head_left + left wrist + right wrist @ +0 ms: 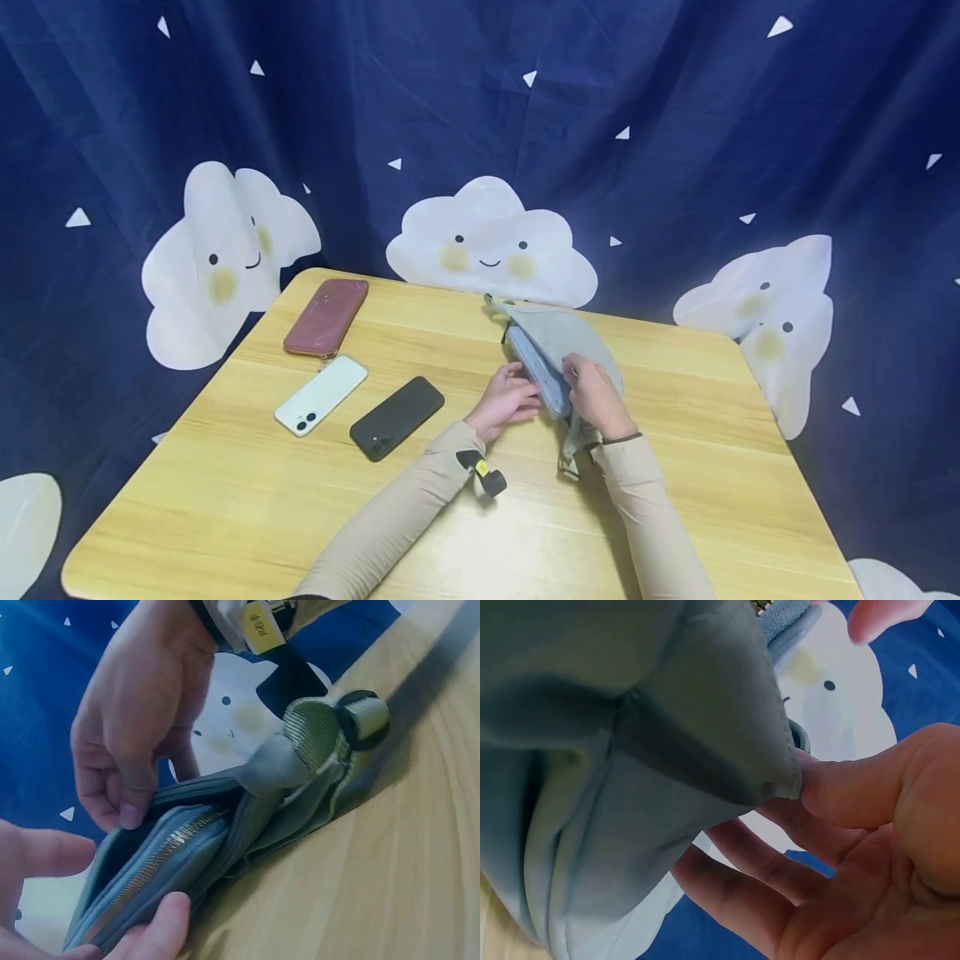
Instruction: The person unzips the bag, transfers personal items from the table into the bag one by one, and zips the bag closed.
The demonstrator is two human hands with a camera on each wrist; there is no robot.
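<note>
A grey-green bag (581,329) with a strap stands on the table, its mouth spread apart. Partly inside it sits a light blue zip wallet (536,367); the wallet's metal zipper shows in the left wrist view. My right hand (597,397) pinches the edge of the bag's opening between thumb and fingers, as the right wrist view shows on the bag fabric (697,712). Against the wallet's near side, my left hand (504,402) touches with its fingertips (169,922), while another digit stands off from it. The wallet's lower part is hidden inside the bag.
On the left of the wooden table (262,517) lie a dark red wallet (327,317), a white phone (321,396) and a black phone (397,418). A blue curtain (450,100) with cloud prints hangs behind the table. The bag's strap (572,454) trails toward the right wrist.
</note>
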